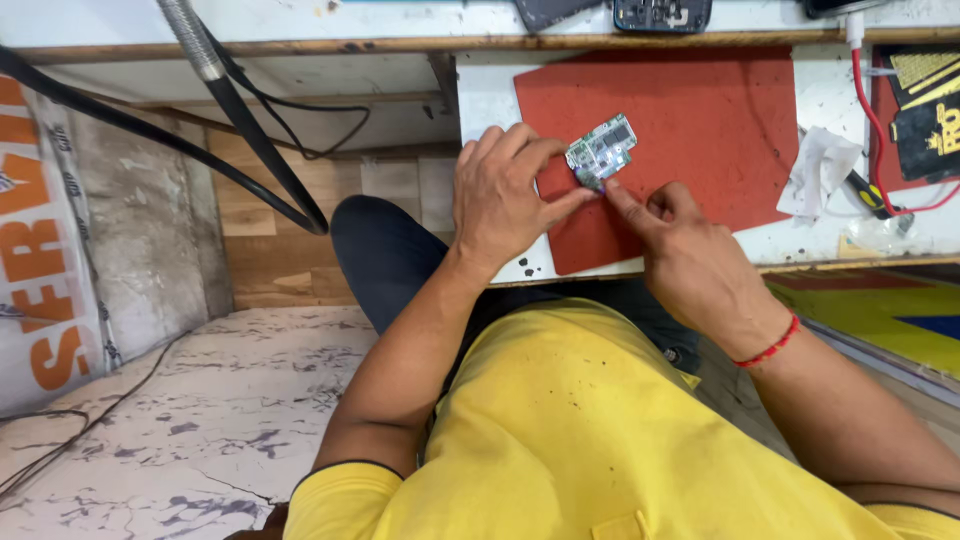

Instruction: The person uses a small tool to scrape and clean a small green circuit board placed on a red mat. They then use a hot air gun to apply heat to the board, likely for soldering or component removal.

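A small green circuit board (601, 150) with metal shields lies tilted on a red mat (700, 130) on the white workbench. My left hand (500, 195) rests on the mat's left edge, its thumb and fingers pinching the board's lower corner. My right hand (675, 240), with a red thread bracelet at the wrist, comes in from the right; its index fingertip touches the same lower corner of the board.
A crumpled white tissue (820, 170), a yellow-handled tool (868, 195) and a red cable (868, 120) lie right of the mat. Phone parts (660, 12) sit on the shelf above. Black cables (240, 120) hang at left over a marbled floor (200, 420).
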